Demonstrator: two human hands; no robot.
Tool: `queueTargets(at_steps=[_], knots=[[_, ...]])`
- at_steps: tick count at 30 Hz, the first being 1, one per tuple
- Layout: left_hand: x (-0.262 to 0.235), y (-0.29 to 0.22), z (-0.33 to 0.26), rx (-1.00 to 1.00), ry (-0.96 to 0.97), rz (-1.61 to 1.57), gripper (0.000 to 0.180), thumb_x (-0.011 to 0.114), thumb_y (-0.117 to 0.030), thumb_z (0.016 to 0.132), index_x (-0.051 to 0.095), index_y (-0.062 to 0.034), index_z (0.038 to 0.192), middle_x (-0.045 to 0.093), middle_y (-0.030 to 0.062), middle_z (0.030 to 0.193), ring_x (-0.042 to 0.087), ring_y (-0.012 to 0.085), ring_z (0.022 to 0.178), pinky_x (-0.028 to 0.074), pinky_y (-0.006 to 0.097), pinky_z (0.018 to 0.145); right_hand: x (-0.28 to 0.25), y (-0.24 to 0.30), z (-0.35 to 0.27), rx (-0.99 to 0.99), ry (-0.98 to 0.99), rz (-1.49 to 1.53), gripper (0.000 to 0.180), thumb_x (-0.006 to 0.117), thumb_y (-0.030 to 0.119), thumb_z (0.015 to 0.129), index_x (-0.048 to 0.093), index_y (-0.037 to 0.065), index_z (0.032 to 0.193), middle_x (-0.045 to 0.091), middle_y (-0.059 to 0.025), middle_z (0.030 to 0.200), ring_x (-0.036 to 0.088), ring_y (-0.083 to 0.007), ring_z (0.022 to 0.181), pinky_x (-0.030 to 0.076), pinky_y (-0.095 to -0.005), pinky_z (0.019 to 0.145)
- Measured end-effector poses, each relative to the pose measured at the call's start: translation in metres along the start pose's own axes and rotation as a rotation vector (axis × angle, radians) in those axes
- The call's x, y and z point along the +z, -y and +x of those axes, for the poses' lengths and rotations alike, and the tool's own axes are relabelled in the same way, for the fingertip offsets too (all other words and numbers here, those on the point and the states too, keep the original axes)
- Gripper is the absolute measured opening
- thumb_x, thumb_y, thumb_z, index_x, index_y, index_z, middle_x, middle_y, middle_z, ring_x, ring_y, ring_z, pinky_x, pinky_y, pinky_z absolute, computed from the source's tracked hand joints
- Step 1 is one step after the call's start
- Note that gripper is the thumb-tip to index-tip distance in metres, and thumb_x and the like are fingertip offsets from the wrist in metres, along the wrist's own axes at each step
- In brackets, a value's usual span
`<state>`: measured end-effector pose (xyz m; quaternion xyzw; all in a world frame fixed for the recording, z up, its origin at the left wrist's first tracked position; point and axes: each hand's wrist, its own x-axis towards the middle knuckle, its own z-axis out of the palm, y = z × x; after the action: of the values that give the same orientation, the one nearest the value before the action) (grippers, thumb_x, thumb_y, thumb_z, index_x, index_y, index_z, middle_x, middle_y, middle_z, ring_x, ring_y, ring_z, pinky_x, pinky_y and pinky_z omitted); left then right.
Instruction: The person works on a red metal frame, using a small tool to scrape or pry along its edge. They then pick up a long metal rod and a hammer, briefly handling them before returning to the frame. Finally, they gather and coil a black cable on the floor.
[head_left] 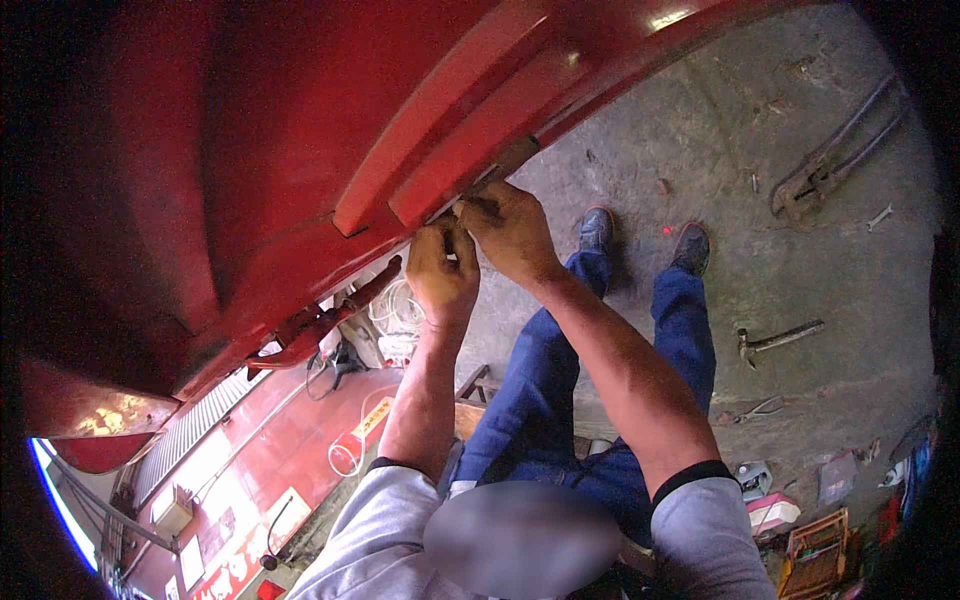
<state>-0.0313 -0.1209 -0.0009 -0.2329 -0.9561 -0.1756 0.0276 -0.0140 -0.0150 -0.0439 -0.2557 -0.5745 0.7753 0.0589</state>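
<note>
A large red painted vehicle panel (pixel 290 130) fills the upper left, with a raised ridge running along it. Both of my hands are at its lower edge, close together. My left hand (pixel 443 272) is closed, thumb and fingers pinched at the edge; whatever they hold is hidden. Just to its right, my right hand (pixel 508 232) has its fingers curled against the same edge, and what lies in them cannot be made out. A dark, worn strip (pixel 517 157) shows on the edge beyond the right hand. Dark grime marks the fingers.
On the concrete floor (pixel 640 130) to the right lie a long-handled cutter (pixel 815 185), a small wrench (pixel 880 217), a hammer (pixel 778 341) and pliers (pixel 760 409). An orange crate (pixel 815 555) stands at lower right. A red bracket-like part (pixel 325 325) hangs under the panel at left.
</note>
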Motion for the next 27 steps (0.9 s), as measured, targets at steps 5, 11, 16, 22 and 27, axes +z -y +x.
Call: queueTargets(at_steps=[5, 11, 16, 22, 27], knots=[[-0.028, -0.009, -0.035, 0.101, 0.038, 0.092, 0.042, 0.059, -0.003, 0.075, 0.047, 0.0015, 0.115, 0.048, 0.0244, 0.109, 0.045, 0.0398, 0.105, 0.035, 0.046, 0.092, 0.01, -0.005, -0.011, -0.06, 0.075, -0.091, 0.017, 0.062, 0.018, 0.078, 0.06, 0.001, 0.081, 0.061, -0.0173, 0.07, 0.059, -0.0312, 0.063, 0.048, -0.0356, 0.062], [-0.027, -0.024, -0.019, -0.017, 0.178, -0.132, 0.016, 0.053, 0.003, 0.081, 0.054, 0.0001, 0.097, 0.057, 0.0138, 0.091, 0.057, 0.0289, 0.085, 0.046, 0.034, 0.076, -0.024, -0.008, -0.038, 0.1, 0.155, 0.0, 0.026, 0.062, 0.026, 0.074, 0.061, 0.0, 0.075, 0.062, -0.0174, 0.07, 0.063, -0.0318, 0.068, 0.049, -0.0401, 0.064], [-0.007, -0.041, 0.002, -0.116, 0.287, -0.399, 0.016, 0.051, 0.006, 0.08, 0.055, -0.0014, 0.094, 0.055, 0.0118, 0.087, 0.055, 0.0207, 0.078, 0.046, 0.029, 0.073, -0.053, 0.008, -0.027, 0.094, 0.082, 0.0, 0.026, 0.063, 0.027, 0.076, 0.063, 0.001, 0.078, 0.063, -0.0176, 0.073, 0.063, -0.031, 0.071, 0.049, -0.0384, 0.064], [-0.012, -0.044, 0.014, -0.038, 0.247, -0.351, 0.011, 0.056, -0.006, 0.087, 0.055, -0.0014, 0.097, 0.057, 0.0073, 0.088, 0.053, 0.0131, 0.082, 0.044, 0.027, 0.075, -0.084, 0.018, -0.024, 0.184, 0.326, 0.304, 0.031, 0.064, 0.032, 0.08, 0.066, 0.002, 0.085, 0.065, -0.0143, 0.074, 0.063, -0.0236, 0.067, 0.049, -0.0333, 0.065], [-0.01, -0.07, 0.013, -0.145, 0.354, -0.288, 0.011, 0.058, -0.009, 0.086, 0.056, -0.0008, 0.094, 0.054, 0.0042, 0.083, 0.048, 0.0099, 0.073, 0.042, 0.024, 0.068, -0.169, -0.181, -0.018, 0.133, -0.264, -0.675, 0.013, 0.058, 0.019, 0.076, 0.062, 0.008, 0.075, 0.06, -0.0072, 0.08, 0.06, -0.0278, 0.076, 0.049, -0.0413, 0.062]])
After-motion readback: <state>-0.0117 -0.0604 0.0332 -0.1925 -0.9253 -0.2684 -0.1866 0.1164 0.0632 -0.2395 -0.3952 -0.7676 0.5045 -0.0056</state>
